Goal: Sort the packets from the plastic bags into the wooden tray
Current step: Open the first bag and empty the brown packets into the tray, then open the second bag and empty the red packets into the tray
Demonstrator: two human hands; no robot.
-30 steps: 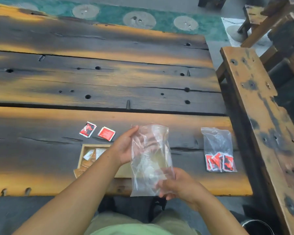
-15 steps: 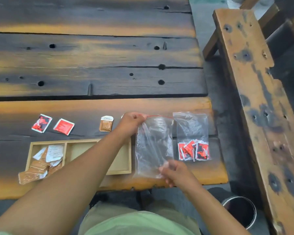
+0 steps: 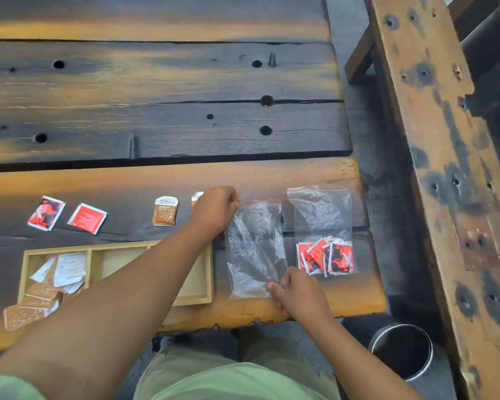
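Observation:
An empty clear plastic bag (image 3: 254,249) lies flat on the table. My left hand (image 3: 215,209) pinches its top left corner and my right hand (image 3: 298,295) pinches its bottom right corner. Right of it lies a second clear bag (image 3: 321,215) holding several red packets (image 3: 325,256). The wooden tray (image 3: 205,295) sits to the left under my left forearm; its left compartment holds brown and white packets (image 3: 58,275). Two red packets (image 3: 67,213) and a brown packet (image 3: 164,211) lie loose above the tray. Another brown packet (image 3: 197,196) peeks out behind my left hand.
A brown packet (image 3: 26,313) hangs over the tray's front left corner. The table's right edge (image 3: 370,226) runs just past the bags. A wooden bench (image 3: 445,168) stands to the right, and a metal cup (image 3: 401,350) sits on the floor below.
The empty bag has come down from in front of me to lie flat on the table beside the filled bag. The view has swung down and to the right.

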